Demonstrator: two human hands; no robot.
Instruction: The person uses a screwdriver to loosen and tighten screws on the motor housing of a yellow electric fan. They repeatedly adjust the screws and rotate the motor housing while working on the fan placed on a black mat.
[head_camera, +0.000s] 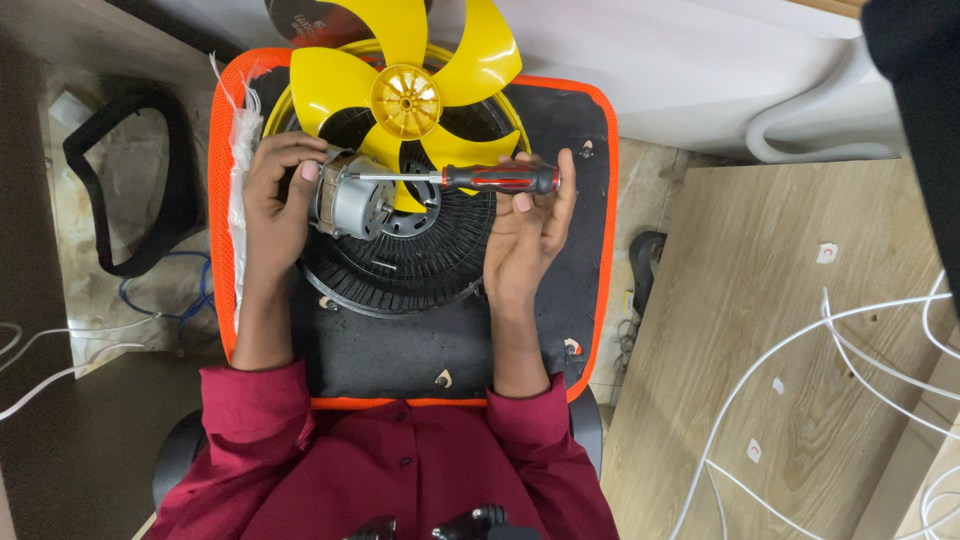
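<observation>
While gripped at both ends, laid out left to right:
Left hand (278, 190): fingers curled around grey motor (352, 198), at nine o'clock of black grille (400, 268).
Screwdriver (470, 178): level, tip against motor.
Right hand (528, 225): fingers pinching red-black handle, at three o'clock.
Yellow fan blade (405, 85): at twelve o'clock, on orange-rimmed seat (590, 200).

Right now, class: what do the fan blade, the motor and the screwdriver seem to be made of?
Fan blade: glossy yellow plastic, probably, with moulded ribs at the hub. Motor: dull grey metal casing. Screwdriver: shiny steel shaft, red-and-black handle, likely plastic.
</observation>
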